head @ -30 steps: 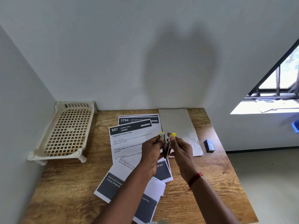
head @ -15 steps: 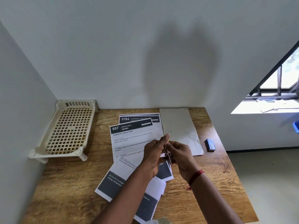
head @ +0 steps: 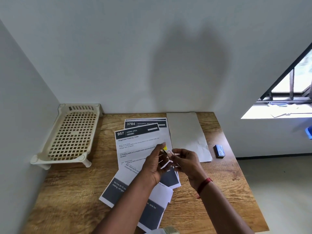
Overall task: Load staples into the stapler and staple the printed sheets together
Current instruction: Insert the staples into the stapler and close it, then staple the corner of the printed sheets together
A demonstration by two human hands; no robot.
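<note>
Above the sheets, my left hand (head: 154,164) grips a small dark stapler (head: 166,153) with a yellow end that points up. My right hand (head: 187,161) pinches the stapler's other part from the right; that part is blurred, and I cannot make out any staples. Printed sheets (head: 138,144) with dark headers lie fanned out on the wooden table (head: 70,191) under my hands. A plain white sheet (head: 184,132) lies at the back right. Right of it sits a small blue staple box (head: 220,150), near the table's right edge.
A cream plastic lattice tray (head: 72,134) on short legs stands at the back left corner against the walls. White walls close the table's back and left sides. To the right the table ends over the floor, with a window beyond.
Both hands have stayed together over the sheets and shifted the stapler between them. Two yellow ends showed a second ago; now only the one at my left fingertips shows.
</note>
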